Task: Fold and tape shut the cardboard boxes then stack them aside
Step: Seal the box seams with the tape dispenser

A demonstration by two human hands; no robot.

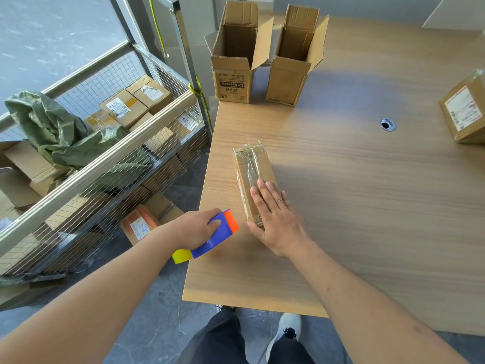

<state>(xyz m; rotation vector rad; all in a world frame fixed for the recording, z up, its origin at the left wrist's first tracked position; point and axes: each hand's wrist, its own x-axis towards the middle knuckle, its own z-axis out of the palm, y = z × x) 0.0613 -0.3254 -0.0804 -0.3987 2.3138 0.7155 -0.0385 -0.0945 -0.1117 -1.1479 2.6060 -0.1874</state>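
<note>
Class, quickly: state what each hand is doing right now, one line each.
Left hand: grips the blue and orange tape dispenser.
Right hand: open, fingers straight, pressing flat on the taped box.

The labelled box is cut off at the right edge, its print perhaps too small to read.

A small closed cardboard box lies flat on the counter under the right grip, clear tape running along its top seam and wrinkled at the far end. The tape dispenser, blue with an orange nose and a yellow tail, sits in the left grip, just left of the right one. Well beyond both grips stand two tall open boxes, flaps up, apparently empty. Far right of the right grip rests a sealed labelled box.
</note>
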